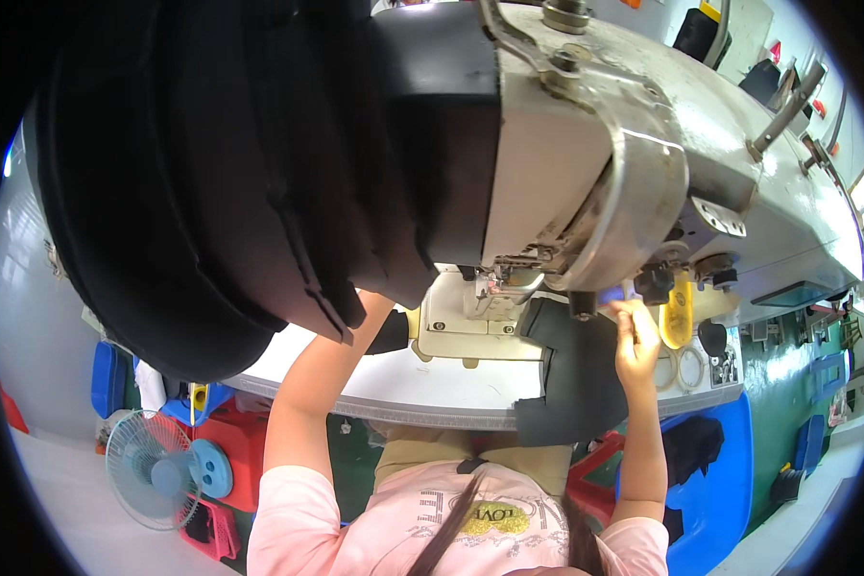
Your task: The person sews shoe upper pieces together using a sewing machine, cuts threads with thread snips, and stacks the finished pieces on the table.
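A large pale sewing machine (586,182) fills the upper part of the view, its needle area (499,288) above a light metal plate (480,326). My right hand (636,344) is raised beside the machine's dark knobs, its fingers pinched together near a small blue thing (612,295); whether they hold it is unclear. Dark grey fabric (581,374) lies right of the needle area and hangs over the table's front edge. My left forearm (317,384) reaches up behind big black curved layers (250,182), which hide the hand. A black piece (389,333) shows beside that wrist.
A yellow oblong piece (677,312) stands right of my right hand, near pale rings (682,368) on the white table (432,384). At lower left are a fan (163,470) and a red stool (235,451). A blue bin (730,480) with dark pieces stands at lower right.
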`<action>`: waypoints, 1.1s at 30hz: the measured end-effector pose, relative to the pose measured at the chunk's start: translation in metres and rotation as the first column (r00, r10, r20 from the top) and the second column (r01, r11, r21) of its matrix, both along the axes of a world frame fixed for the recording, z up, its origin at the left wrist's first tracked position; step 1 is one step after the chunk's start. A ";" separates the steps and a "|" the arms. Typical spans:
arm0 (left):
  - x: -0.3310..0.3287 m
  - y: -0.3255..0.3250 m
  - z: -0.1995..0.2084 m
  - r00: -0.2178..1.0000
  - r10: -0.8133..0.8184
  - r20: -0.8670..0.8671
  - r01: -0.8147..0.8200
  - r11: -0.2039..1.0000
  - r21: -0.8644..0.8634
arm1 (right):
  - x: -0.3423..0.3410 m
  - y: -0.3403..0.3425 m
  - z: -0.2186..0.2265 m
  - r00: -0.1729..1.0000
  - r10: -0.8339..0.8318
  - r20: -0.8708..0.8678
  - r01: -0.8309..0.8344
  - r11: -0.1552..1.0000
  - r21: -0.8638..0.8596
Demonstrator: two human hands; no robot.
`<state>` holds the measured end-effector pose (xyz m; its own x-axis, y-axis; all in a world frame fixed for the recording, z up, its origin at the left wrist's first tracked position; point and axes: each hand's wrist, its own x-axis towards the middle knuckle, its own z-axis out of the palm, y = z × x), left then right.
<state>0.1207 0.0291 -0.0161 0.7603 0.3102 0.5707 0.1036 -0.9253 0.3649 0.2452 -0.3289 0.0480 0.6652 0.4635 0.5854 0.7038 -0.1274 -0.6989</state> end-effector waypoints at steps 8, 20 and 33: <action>-0.043 0.026 0.070 0.985 -0.065 -0.163 0.026 0.972 -0.233 | -0.001 0.021 -0.054 0.997 0.015 0.081 0.027 0.865 -0.500; -0.166 0.073 0.408 0.937 -0.115 0.331 0.245 0.890 -0.385 | 0.029 0.026 -0.070 0.995 0.017 -0.098 -0.071 0.806 -0.588; -0.139 -0.094 0.460 1.000 -0.013 0.026 0.015 0.995 -0.098 | 0.049 0.029 -0.076 0.990 0.046 -0.137 -0.117 0.814 -0.569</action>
